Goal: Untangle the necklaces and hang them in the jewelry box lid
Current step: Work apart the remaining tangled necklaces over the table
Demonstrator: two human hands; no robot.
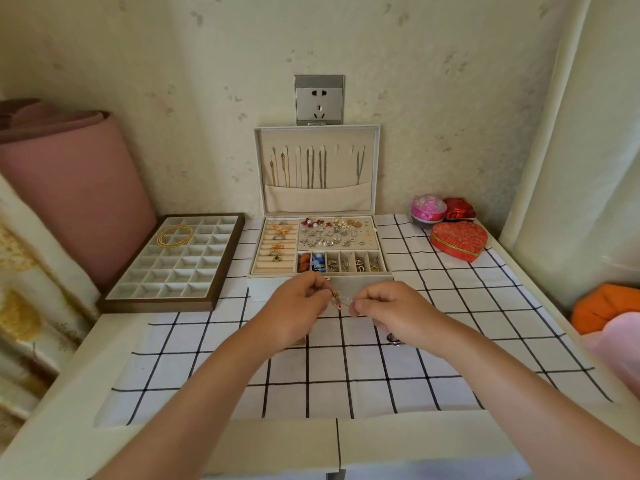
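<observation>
Left hand (pixel 297 308), right hand (pixel 389 315) — pinching necklace (pixel 341 300).

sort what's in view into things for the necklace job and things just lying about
For the job: tangled necklace, left hand, right hand, jewelry box lid, hung chains, perhaps the gold chains on the grid tray.
Lying about: heart-shaped box, pink round box, red box, pink roll, orange cloth.
</observation>
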